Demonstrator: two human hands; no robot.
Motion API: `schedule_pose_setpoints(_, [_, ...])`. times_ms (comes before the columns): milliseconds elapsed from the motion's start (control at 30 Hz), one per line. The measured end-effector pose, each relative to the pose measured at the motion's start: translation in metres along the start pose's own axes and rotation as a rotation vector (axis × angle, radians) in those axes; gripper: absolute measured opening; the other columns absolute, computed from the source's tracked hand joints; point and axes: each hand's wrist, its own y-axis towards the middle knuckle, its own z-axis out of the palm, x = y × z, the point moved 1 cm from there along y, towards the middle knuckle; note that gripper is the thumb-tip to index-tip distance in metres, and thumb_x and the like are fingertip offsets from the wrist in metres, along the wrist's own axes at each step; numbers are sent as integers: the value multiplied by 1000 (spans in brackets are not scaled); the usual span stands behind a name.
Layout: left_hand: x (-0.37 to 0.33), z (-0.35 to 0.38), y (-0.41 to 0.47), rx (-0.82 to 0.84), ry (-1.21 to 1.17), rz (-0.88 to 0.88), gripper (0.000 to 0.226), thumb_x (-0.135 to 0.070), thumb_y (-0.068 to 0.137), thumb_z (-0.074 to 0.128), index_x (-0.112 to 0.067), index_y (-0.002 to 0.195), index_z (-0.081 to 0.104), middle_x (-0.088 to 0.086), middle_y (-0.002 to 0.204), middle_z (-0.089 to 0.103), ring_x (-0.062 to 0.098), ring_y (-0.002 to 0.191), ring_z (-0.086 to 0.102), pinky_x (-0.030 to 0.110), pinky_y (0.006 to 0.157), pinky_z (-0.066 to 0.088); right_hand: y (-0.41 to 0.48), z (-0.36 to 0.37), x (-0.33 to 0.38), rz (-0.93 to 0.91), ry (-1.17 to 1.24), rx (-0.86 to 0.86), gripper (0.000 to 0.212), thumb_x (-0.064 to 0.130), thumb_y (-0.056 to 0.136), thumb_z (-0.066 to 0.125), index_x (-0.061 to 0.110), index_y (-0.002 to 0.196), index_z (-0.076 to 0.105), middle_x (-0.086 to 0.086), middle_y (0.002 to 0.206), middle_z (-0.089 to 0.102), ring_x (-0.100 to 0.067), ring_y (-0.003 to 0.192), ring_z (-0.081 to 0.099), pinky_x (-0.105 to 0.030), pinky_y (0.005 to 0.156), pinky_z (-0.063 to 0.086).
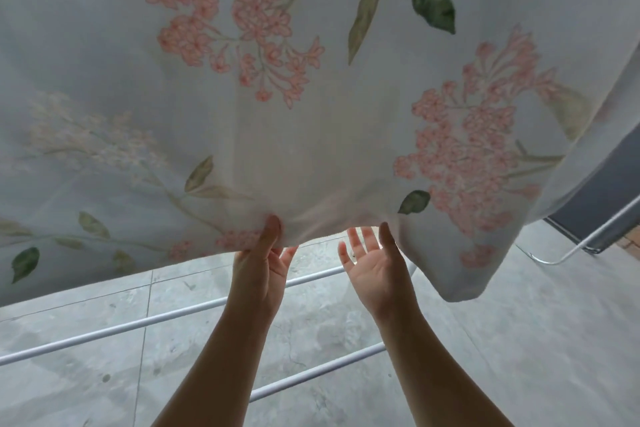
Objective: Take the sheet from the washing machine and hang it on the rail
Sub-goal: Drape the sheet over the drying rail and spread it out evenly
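Observation:
A white sheet [277,114] printed with pink flower clusters and green leaves spreads across the upper part of the head view, its lower edge hanging just above my hands. My left hand [263,263] pinches that lower edge, thumb on the near face and fingers behind the cloth. My right hand [374,267] is beside it, palm toward me and fingers spread, with the thumb tip touching the sheet's edge. White rails [138,324] of a drying rack run across below my forearms. What the sheet's top hangs from is hidden.
Grey tiled floor [519,340] lies beneath the rack. At the right, a curved white rack leg [568,255] and a dark panel [595,204] stand beside a hanging corner of the sheet [460,284].

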Motion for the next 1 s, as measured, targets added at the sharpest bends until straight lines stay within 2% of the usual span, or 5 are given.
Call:
schedule_pose_setpoints(167, [-3,8,0,222,82,-12,53,10,77,59,-18,121,55,5,120,62,25,118,56,47,99,44,7,2,-8,76,-116,84,44,-13,86,38,14,117,53,-11,129,53,-27,118,52,-43,92,46])
schedule_pose_setpoints(433, [-58,-43,1,-277,-106,38,23,-14,89,53,-17,112,52,6,112,61,15,105,58,37,85,46,23,35,-66,182,-107,238,41,4,88,55,16,124,42,-10,133,45,-26,124,50,-45,93,48])
schedule_pose_setpoints(533, [-96,-64,-2,-238,-159,162,60,-22,62,79,-21,118,57,-2,110,68,13,111,60,36,96,42,22,65,-80,255,-114,304,42,8,78,60,15,115,41,-12,131,43,-30,136,34,-48,95,45])
schedule_pose_setpoints(767, [-169,-104,-26,-52,-104,321,7,-27,73,72,-22,78,69,-11,76,63,8,97,52,32,113,23,47,129,-120,477,142,176,53,20,94,52,6,141,34,-8,145,38,-8,124,42,-12,90,43])
schedule_pose_setpoints(1000, [-174,-103,-28,-78,-184,303,70,-33,45,87,-26,108,59,-8,114,65,12,122,52,42,97,38,51,198,-112,188,113,419,18,10,89,45,16,86,62,1,76,69,-14,75,66,-26,75,53])
